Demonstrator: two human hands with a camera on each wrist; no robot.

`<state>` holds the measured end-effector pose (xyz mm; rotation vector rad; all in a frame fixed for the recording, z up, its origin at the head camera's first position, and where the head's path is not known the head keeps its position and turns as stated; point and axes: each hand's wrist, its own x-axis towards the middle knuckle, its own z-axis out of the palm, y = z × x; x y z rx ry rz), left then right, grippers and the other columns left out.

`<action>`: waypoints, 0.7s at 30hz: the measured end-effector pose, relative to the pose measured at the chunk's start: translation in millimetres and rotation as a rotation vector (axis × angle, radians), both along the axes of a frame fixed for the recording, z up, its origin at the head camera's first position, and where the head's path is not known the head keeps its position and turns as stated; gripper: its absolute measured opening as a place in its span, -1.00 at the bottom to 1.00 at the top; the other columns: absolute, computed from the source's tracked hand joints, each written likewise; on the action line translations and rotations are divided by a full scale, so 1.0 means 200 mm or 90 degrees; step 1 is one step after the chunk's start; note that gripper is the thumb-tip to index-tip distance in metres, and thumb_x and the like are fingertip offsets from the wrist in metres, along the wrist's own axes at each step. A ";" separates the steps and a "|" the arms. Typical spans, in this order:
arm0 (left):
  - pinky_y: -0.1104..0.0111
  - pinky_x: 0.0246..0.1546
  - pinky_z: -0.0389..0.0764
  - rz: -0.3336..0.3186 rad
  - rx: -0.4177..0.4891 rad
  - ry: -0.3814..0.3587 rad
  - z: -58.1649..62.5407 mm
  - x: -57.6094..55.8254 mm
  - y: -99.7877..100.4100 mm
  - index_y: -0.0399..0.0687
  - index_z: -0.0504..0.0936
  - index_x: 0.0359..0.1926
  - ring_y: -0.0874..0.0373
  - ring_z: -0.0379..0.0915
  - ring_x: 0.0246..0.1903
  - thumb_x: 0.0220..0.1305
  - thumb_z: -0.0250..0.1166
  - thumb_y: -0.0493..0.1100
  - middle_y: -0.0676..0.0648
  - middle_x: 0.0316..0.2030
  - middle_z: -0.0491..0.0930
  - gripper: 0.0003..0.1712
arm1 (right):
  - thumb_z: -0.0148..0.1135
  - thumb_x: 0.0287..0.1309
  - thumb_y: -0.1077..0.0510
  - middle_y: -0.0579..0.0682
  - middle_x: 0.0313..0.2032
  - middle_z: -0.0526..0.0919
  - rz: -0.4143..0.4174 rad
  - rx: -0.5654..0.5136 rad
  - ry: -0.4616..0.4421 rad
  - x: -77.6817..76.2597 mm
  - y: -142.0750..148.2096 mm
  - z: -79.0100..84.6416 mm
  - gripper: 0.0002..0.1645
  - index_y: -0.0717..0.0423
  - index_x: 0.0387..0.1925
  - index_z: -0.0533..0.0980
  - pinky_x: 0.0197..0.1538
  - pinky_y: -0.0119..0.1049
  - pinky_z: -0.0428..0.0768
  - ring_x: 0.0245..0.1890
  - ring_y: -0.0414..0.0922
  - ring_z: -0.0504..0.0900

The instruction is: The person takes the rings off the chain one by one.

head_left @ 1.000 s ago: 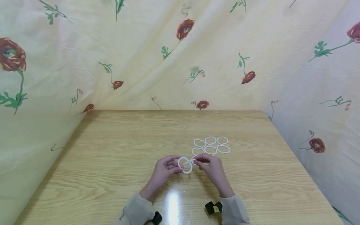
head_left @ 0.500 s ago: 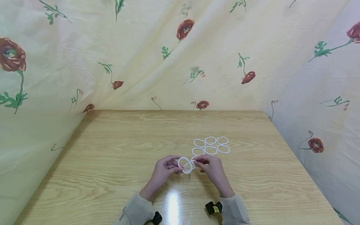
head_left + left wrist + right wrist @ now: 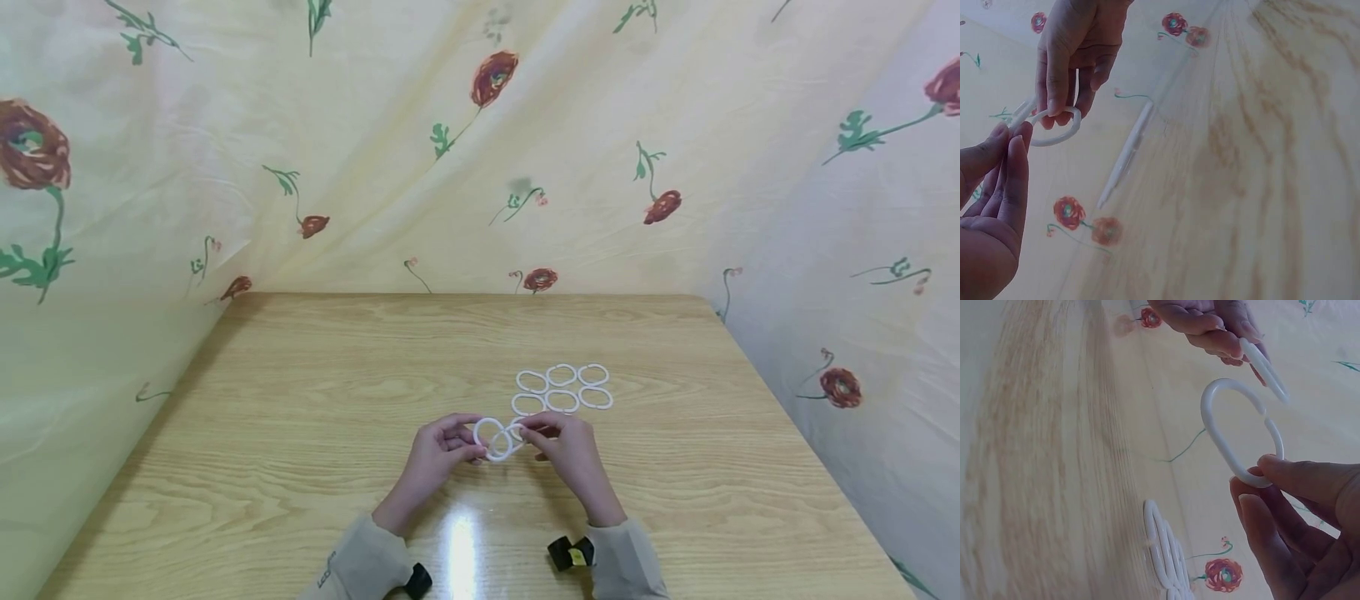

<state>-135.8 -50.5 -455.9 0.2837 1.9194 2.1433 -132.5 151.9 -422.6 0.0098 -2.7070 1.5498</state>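
Two white plastic curtain rings are held in the air. My left hand [image 3: 442, 443] pinches one ring [image 3: 490, 420] by its left side, between thumb and fingers. My right hand [image 3: 566, 442] pinches the other between thumb and fingertips. In the right wrist view, this oval ring [image 3: 1208, 419] stands upright with a small break in its upper right side. The left hand's ring [image 3: 1265, 372] shows nearly edge-on there, just above it, with a little space between. From the head the two rings overlap.
Several more white rings [image 3: 562, 391] lie flat in neat rows on the wooden table [image 3: 337, 358], just beyond my right hand. Flower-printed cloth [image 3: 390, 167] hangs behind the table and along both sides. Black wrist cameras [image 3: 570, 553] sit by the sleeve cuffs.
The ring in my right hand has turned, so it looks rounder from the head than before, and the right fingers have shifted very slightly right. My left hand holds almost still.
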 end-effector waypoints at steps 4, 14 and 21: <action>0.31 -0.26 0.76 -0.002 0.008 0.004 -0.01 0.00 0.00 -0.47 0.48 0.12 0.33 0.63 -0.43 0.10 0.35 -0.47 -0.05 -0.37 0.62 -0.48 | 0.36 0.08 0.33 0.12 -0.33 0.75 -0.007 0.004 -0.014 0.00 0.01 0.01 -0.88 0.21 -0.29 0.70 -0.47 -0.38 0.71 -0.40 -0.06 0.70; 0.31 -0.28 0.77 -0.005 0.011 0.032 -0.01 0.01 0.00 -0.50 0.46 0.12 0.33 0.64 -0.43 0.13 0.33 -0.47 -0.26 -0.33 0.63 -0.50 | 0.34 0.14 0.28 0.18 -0.27 0.74 -0.053 -0.008 -0.039 -0.02 0.09 0.00 -0.81 0.26 -0.18 0.68 -0.41 -0.34 0.74 -0.34 -0.04 0.71; 0.31 -0.29 0.76 -0.005 0.006 0.037 -0.01 0.00 0.00 -0.50 0.47 0.11 0.33 0.64 -0.44 0.13 0.33 -0.46 -0.38 -0.30 0.62 -0.50 | 0.31 0.17 0.28 0.25 -0.18 0.72 -0.094 -0.014 -0.044 -0.04 0.18 0.02 -0.76 0.32 -0.13 0.65 -0.40 -0.34 0.74 -0.33 -0.08 0.73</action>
